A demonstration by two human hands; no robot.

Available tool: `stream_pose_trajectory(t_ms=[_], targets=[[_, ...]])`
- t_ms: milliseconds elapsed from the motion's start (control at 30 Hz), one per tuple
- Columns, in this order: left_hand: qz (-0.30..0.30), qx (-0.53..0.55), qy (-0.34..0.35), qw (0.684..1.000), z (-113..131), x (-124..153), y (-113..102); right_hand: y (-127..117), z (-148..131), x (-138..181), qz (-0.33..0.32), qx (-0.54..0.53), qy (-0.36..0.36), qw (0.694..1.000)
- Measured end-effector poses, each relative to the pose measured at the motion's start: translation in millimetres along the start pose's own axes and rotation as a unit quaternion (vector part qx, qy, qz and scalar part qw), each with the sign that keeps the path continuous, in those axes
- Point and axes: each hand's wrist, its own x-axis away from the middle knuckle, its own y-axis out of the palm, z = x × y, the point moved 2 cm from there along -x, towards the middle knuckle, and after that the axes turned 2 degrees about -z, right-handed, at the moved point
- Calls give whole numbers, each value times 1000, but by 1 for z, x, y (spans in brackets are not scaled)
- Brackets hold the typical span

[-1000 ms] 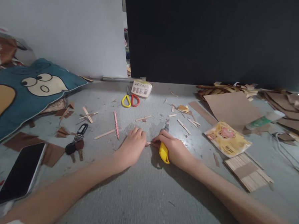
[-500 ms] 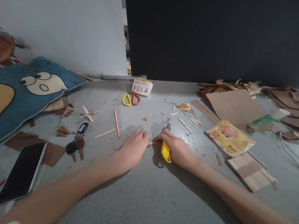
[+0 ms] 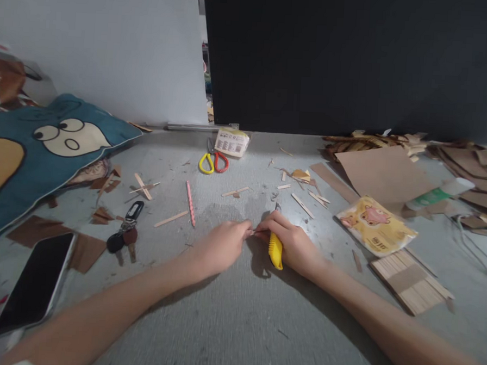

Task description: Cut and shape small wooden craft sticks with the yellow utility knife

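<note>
My left hand (image 3: pixel 222 248) is closed, thumb and fingers pinching one end of a small wooden craft stick piece (image 3: pixel 253 232). Most of that piece is hidden by fingertips. On its other side, the fingertips of my right hand (image 3: pixel 298 245) meet it too. A yellow utility knife (image 3: pixel 276 252) is tucked in my right palm, its handle end towards me and its grey blade end (image 3: pixel 278 206) pointing away. Just beyond the hands lie a thin craft stick (image 3: pixel 235 192) and a pink twisted pencil-like stick (image 3: pixel 190 202).
Scissors (image 3: pixel 207 163) lie at the back beside a small packet (image 3: pixel 231 142). To the left are keys (image 3: pixel 130 234), a phone (image 3: pixel 34 283) and a blue cushion (image 3: pixel 57 156). On the right are a craft stick bundle (image 3: pixel 412 281), a yellow packet (image 3: pixel 375 225), a glue stick (image 3: pixel 439 194) and cardboard (image 3: pixel 386 171).
My left hand has shifted right and its fingertips have turned towards the right hand. The right hand has moved slightly right with the knife. Less of the stick piece shows.
</note>
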Motion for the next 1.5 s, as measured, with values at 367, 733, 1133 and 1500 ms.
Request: stream_pose_trajectory(t_ms=[367, 733, 1133, 1500], targets=[[44, 164, 5, 986, 10, 0, -6, -5, 1, 3, 115, -56, -31, 991], [46, 146, 12, 988, 12, 4, -3, -3, 4, 3, 114, -77, -24, 990], [31, 147, 18, 989, 14, 8, 3, -3, -4, 2, 106, -77, 17, 991], [83, 220, -9, 972, 7, 8, 20, 10, -22, 5, 132, -114, 20, 984]])
